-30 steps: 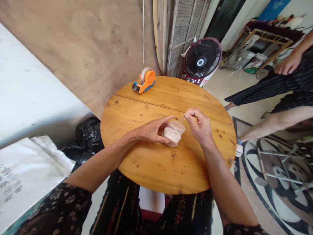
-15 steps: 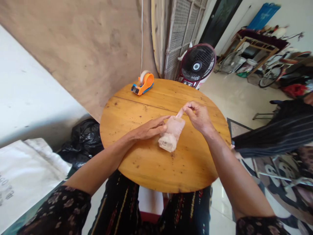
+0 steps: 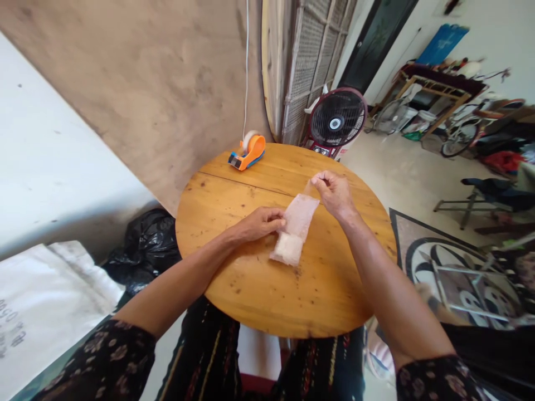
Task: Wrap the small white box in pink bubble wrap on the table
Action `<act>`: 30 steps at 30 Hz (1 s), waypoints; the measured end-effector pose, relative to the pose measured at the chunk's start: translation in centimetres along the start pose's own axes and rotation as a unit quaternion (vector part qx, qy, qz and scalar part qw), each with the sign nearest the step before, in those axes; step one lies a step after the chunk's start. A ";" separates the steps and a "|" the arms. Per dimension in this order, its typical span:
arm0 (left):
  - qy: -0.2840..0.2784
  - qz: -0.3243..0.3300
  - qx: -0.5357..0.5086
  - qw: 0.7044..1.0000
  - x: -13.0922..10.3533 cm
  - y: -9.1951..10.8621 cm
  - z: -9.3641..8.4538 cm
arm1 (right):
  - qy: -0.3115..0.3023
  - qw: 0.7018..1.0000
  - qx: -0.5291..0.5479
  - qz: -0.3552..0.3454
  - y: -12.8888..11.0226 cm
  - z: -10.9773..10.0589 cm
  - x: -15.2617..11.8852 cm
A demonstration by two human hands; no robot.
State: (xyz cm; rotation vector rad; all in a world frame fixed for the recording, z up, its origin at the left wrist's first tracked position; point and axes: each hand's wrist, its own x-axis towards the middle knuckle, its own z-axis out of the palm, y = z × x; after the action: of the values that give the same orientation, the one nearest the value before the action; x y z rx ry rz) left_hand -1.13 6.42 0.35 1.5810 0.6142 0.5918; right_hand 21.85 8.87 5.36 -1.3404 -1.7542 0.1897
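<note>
A strip of bubble wrap point(image 3: 301, 213) lies on the round wooden table point(image 3: 234, 284), stretched out slantwise. Its near end is thicker and folded around a pale block-like item point(image 3: 288, 245), whose kind I cannot make out. My left hand point(image 3: 264, 221) holds the wrap's left edge between thumb and fingers. At the far end, my right hand point(image 3: 335, 195) pinches a short clear strip, which looks like tape point(image 3: 308, 187), reaching up from the wrap. An orange and blue tape dispenser point(image 3: 249, 152) with a roll stands near the table's back left.
A dark red fan point(image 3: 337, 120) stands behind the table. Black plastic bags point(image 3: 146, 245) and a white sack point(image 3: 54, 306) are at the left. On the right are a folding stool point(image 3: 476, 197), a panda-patterned mat point(image 3: 430, 250) and part of another person low down.
The bubble wrap has gone from a rolled bundle to a longer, flatter strip. My right hand still pinches the clear strip. The other person at right has moved lower in view.
</note>
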 end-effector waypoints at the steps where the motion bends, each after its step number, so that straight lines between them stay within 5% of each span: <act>1: 0.017 -0.006 0.005 1.000 0.2 -0.3 0.1 | 0.002 1.000 0.008 0.008 0.5 0.2 0.0; 6: 0.069 -0.044 0.030 0.996 0.5 -0.5 0.1 | 0.088 0.989 0.083 0.087 1.8 -0.3 -1.6; 10: 0.081 -0.050 0.039 0.995 0.5 -0.1 0.0 | 0.153 0.972 0.159 0.075 0.0 -2.0 -4.8; 19: 0.103 -0.042 0.082 0.990 0.6 0.1 -0.1 | -0.087 0.972 0.199 0.093 -3.9 -1.1 -9.8; 24: 0.114 -0.040 0.098 0.988 0.7 0.1 -0.1 | -0.116 0.985 0.120 0.040 -4.6 0.2 -9.9; 30: 0.096 -0.034 0.067 0.993 0.8 -0.5 -0.1 | -0.150 0.985 -0.017 0.087 -4.6 1.6 -9.7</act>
State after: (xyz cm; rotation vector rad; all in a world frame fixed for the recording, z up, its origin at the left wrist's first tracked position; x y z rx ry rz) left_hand -0.64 7.03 -0.10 1.6318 0.8644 0.6668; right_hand 17.64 -0.51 1.86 -1.5545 -1.8914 0.4838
